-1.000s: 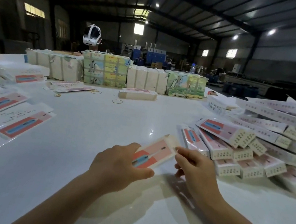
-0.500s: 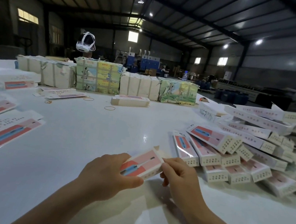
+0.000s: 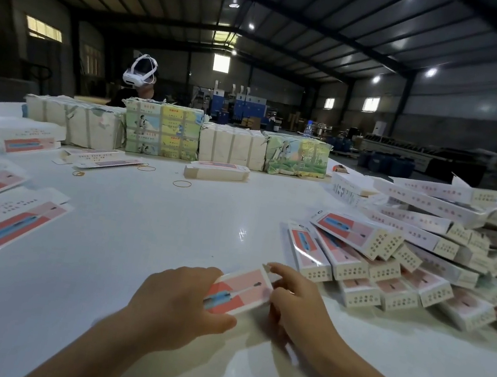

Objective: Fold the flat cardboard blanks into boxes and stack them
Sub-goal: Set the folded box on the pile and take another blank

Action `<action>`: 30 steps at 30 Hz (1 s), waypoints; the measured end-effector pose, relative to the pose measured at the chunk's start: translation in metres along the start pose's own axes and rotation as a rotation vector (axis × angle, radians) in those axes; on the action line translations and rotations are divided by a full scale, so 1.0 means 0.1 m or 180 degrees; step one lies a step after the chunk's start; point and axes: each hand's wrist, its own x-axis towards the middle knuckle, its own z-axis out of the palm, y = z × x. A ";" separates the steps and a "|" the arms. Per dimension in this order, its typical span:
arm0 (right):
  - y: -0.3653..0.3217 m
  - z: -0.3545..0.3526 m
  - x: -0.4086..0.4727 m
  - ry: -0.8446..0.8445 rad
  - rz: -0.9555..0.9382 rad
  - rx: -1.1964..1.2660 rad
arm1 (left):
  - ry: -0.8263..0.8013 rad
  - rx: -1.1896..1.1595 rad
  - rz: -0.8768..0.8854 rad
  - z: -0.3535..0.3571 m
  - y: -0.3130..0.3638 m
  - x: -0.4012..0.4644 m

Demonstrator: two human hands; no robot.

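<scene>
A long pink and red box (image 3: 241,290) with a blue picture is held low over the white table (image 3: 143,237), tilted up to the right. My left hand (image 3: 179,300) grips its near end, thumb under and fingers over. My right hand (image 3: 295,298) pinches the far end, fingertips on the end flap. Folded boxes (image 3: 391,258) lie piled at the right. Flat blanks (image 3: 9,226) lie spread at the left.
Wrapped bundles (image 3: 162,133) stand in a row at the table's far side, with a small stack of blanks (image 3: 215,172) and rubber bands (image 3: 181,183) in front. A person wearing a white headset (image 3: 140,73) sits behind them.
The box has sunk closer to the table and toward me. My right hand's fingers have shifted onto the far end flap, pressing it in. The view has tilted up slightly.
</scene>
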 end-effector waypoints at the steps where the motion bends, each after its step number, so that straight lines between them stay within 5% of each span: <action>1: 0.00 -0.01 0.00 -0.0010 0.0015 0.0066 | -0.0006 -0.0020 -0.0006 0.00 0.00 0.00; 14: -0.03 0.04 -0.03 0.0177 -0.0293 0.0145 | 0.0338 -0.0177 0.0085 0.01 0.06 -0.01; 19: -0.06 -0.06 0.01 0.1113 -0.0504 0.0232 | 0.0680 -0.0545 0.0174 0.01 0.07 0.00; 22: -0.10 -0.08 0.02 0.0045 0.0120 0.2078 | 0.0642 -0.0711 0.0264 0.02 0.13 0.00; 24: -0.12 -0.07 0.00 -0.0315 0.0086 0.2525 | 0.0551 -0.0784 0.0280 0.02 0.17 -0.02; 30: -0.09 0.11 -0.18 0.0499 -0.1472 -0.1093 | 0.1066 -0.0592 0.0315 -0.02 0.28 -0.05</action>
